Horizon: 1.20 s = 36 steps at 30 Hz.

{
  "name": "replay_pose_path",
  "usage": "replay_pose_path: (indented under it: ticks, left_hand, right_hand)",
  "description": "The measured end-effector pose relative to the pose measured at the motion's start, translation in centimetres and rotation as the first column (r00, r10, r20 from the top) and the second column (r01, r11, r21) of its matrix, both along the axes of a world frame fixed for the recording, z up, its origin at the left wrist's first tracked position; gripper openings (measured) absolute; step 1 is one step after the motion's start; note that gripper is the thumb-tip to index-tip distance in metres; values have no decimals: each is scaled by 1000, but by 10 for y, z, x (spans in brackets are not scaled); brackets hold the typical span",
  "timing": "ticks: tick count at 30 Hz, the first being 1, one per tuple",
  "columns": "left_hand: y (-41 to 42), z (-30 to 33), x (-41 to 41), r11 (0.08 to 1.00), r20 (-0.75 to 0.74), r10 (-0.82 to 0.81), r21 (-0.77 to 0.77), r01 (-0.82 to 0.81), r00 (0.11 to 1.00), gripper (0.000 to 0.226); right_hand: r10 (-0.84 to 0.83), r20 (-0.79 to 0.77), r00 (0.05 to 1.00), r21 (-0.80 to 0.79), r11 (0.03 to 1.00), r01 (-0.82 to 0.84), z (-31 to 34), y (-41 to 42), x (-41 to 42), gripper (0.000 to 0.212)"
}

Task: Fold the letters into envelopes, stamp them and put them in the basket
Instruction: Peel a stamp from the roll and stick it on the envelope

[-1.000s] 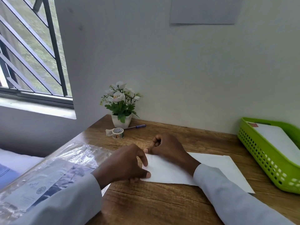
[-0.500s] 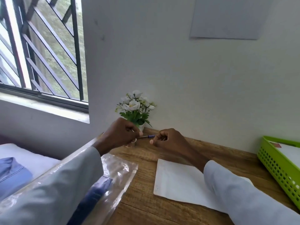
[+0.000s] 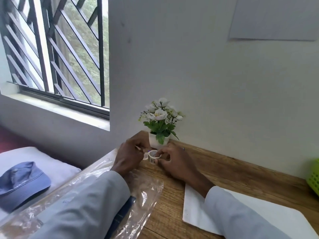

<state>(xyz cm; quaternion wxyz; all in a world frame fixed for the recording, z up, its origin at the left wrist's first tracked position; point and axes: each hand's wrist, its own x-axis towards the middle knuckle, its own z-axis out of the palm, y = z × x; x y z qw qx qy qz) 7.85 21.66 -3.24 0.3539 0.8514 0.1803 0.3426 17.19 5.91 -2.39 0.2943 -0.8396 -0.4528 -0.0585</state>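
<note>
Nearest, the white folded paper envelope [image 3: 195,209] lies flat on the wooden counter [image 3: 241,176] under the right sleeve, no longer pressed by either hand as it was a second ago. Both hands have moved up to the small patterned roll of stamp stickers [image 3: 152,156] before the white potted flowers [image 3: 159,125]: the right hand [image 3: 174,161] curls round the roll, the left hand [image 3: 128,156] pinches its loose end. Folding looks done and stamping begins; the green plastic basket [image 3: 314,176] waits at far right.
</note>
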Motion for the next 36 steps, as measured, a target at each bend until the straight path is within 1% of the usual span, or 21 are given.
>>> replay_pose_path:
  ticks: [2,5,6,8,10,13,16,18,21,23,27,28,32,36]
  left_hand:
    - [-1,0,2,999,-19,-50,14,50,999,28]
    - [-8,2,4,992,-39,-117,48,119,992,34]
    - [-11,3,4,988,-33,-143,44,145,989,35]
    - [-15,5,4,979,-18,-204,-11,203,979,38]
    - [-16,4,5,962,-19,-266,-76,264,964,33]
    - [-16,3,6,944,-44,-326,-65,323,944,18]
    - [-18,4,5,922,-108,-386,-67,380,916,23]
    - [-21,2,4,913,-139,-407,-65,402,903,22]
    - [-22,-2,7,924,-149,-382,-27,382,912,13]
    - [-23,-3,7,928,-133,-373,-37,371,918,8]
    - [-29,-3,7,930,-130,-368,-41,366,921,10]
    - [-30,-3,7,928,-125,-372,-49,369,920,10]
    - [-32,-1,7,909,-132,-418,-57,414,899,9]
    - [-36,-3,8,902,-208,-416,28,431,885,22]
  right_hand:
    - [9,-41,999,-1,1000,-9,3,-2,2,16]
    - [33,-93,995,-13,999,-34,10,-10,4,10]
    - [33,-111,993,-9,999,-35,10,-14,4,8]
    - [27,-160,987,11,1000,-26,11,-22,6,6]
    - [17,-238,971,44,999,-7,11,-31,7,8]
    - [64,-350,935,133,991,-19,9,-44,7,4]
    - [123,-439,890,228,973,-22,5,-53,6,10]
    - [150,-469,870,261,965,-26,3,-56,7,12]
    - [140,-441,887,255,967,-26,0,-56,8,12]
    - [125,-393,911,263,965,-19,-2,-54,7,13]
    - [48,-236,971,258,966,15,-6,-52,4,22]
    - [34,-220,975,265,964,26,-6,-52,4,22]
    - [24,-258,966,311,949,59,-7,-54,7,18]
    - [51,-339,940,326,943,66,-8,-56,8,15]
